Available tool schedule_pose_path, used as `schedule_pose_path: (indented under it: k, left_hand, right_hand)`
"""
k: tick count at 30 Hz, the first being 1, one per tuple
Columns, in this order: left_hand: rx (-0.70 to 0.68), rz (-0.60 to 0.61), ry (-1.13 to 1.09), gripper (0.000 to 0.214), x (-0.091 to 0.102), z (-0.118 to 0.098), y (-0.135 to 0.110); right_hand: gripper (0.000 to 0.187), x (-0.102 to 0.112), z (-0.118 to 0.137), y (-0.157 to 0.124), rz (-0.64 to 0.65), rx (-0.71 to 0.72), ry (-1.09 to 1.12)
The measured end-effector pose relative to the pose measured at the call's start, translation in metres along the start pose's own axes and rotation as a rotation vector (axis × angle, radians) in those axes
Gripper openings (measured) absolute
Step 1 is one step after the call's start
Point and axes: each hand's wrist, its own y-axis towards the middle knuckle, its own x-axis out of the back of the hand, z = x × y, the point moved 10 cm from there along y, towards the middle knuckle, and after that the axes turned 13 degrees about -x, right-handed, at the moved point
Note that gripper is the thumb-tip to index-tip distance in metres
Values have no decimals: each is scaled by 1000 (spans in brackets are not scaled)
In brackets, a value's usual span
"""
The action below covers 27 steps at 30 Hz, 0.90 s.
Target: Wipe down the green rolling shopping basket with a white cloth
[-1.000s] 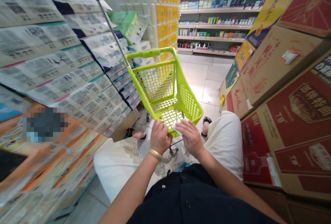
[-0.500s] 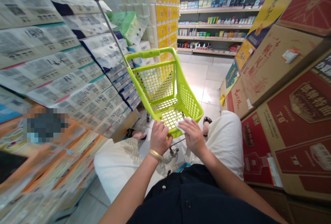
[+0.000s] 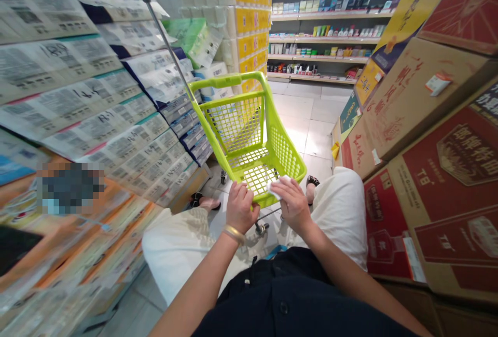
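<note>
A lime green plastic shopping basket cart (image 3: 249,129) stands on the tiled floor in front of me, with nothing in it. My left hand (image 3: 241,207) is closed over its near rim. Over the same rim, a little to the right, my right hand (image 3: 292,203) presses a white cloth (image 3: 277,186) under its fingers. A gold bangle (image 3: 233,233) sits on my left wrist. I am crouched low, with my knees in white trousers on both sides of the cart.
Stacks of wrapped tissue packs (image 3: 97,114) fill the left side of the aisle. Red and brown cartons (image 3: 439,140) are piled on the right. A metal pole (image 3: 163,36) slants up from the cart. Shelves of small goods (image 3: 330,31) stand at the far end, beyond the tiled floor (image 3: 307,114).
My right hand with the cloth has slid to the right along the near rim of the cart. My left hand has kept its hold.
</note>
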Motion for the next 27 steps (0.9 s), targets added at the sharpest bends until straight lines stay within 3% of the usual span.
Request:
schedule_pose_path:
  k: [4,6,10,12,19,22,27]
  left_hand:
    - [14,2,-6,14,-1,-1,1]
    - [16,-4,-3,13,-2,-2,2]
    - [26,11,-14,14,-4,0,2]
    - [30,24,-26,14,-5,1,2]
    - [19,23,-72,13,-3,3,1]
    - [12,50,-89,12,-5,4,0]
    - [-3,54,-62,12,0,15,-9]
  right_hand:
    - [37,29,-46,15,-172,-159,-45]
    - [37,25,-43,13,-167,-170,-33]
    - [41,-6,-2,2,23,-33,42]
    - [41,-10,5,1,62,11,56]
    - [32,31,-53,23,-82,-91,-8]
    - [29,33,-57,22,-81,-105,13]
    - [29,24,-41,14,-58,-122,20]
